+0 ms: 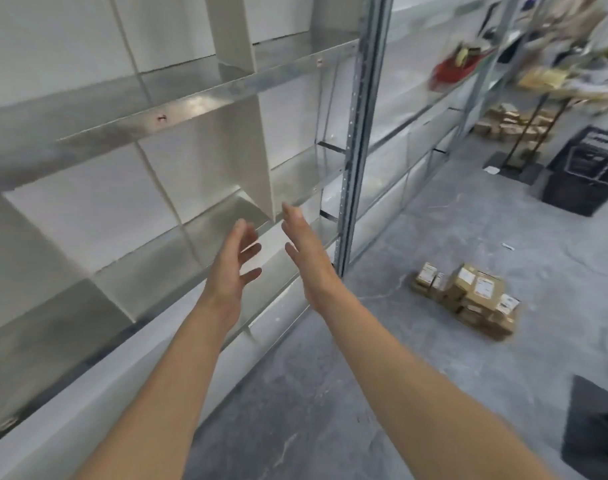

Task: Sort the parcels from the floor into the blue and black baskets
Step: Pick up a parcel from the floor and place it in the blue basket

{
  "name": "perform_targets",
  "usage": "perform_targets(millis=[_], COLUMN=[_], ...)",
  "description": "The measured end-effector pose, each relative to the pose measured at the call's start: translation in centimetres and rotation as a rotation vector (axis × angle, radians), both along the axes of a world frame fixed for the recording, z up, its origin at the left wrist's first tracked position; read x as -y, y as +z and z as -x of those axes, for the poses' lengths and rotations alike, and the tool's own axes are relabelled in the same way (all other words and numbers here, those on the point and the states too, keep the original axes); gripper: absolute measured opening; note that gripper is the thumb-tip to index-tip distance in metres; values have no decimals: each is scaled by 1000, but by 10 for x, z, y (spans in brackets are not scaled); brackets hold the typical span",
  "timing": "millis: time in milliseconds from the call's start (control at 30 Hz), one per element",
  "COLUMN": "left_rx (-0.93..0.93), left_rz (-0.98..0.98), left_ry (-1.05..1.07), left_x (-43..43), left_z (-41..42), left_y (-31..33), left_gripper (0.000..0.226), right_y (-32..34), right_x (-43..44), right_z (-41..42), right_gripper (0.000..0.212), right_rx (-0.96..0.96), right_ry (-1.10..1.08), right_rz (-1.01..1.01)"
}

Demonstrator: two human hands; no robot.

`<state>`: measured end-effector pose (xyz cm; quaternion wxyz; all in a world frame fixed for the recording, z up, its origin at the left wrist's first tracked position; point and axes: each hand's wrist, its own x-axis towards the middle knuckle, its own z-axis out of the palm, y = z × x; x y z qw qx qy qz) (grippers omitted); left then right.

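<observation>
A pile of brown cardboard parcels (467,298) with white labels lies on the grey floor at the right. A black basket (583,171) stands farther back at the right. No blue basket is in view. My left hand (235,261) and my right hand (306,251) are stretched out in front of me, palms facing each other, fingers straight, holding nothing. Both hands hover in front of the metal shelving, well left of the parcels.
Metal shelving (191,102) with bare shelves fills the left side, with an upright post (359,133) beside my right hand. More shelves (524,81) with goods and small boxes stand at the back right. A dark mat (593,424) lies at the lower right.
</observation>
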<state>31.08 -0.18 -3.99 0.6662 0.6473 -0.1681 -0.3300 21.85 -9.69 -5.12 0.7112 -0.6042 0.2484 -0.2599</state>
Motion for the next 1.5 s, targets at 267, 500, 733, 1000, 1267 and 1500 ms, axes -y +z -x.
perform_targets(millis=[267,500,733,1000,1267,1500], left_rx=[-63,-118,-153,-135,-148,-177], left_rz=[-59,-113,-207,-321,-471,-591], left_ry=[-335,-607,-822,-971,-960,-937], left_x=[144,262,352,444,561,630], left_z=[60,91,144,223,330,390], left_y=[-24,-56,-85,-125,-175,-216], left_gripper=[36,38,40,50,57,60], right_y=[-26,-51,-76,-106,-158,-202], right_x=[108,185,244,322,443,524], right_z=[79,123,183,266,378,435], right_gripper=[49,86,54,80,27,43], right_rx=[-62,-103,-114,-153,-192,-252], right_ry=[-321,-598,-869,-975,-1030,-928], right_rz=[-123,-156,-225,-278,-443,-548])
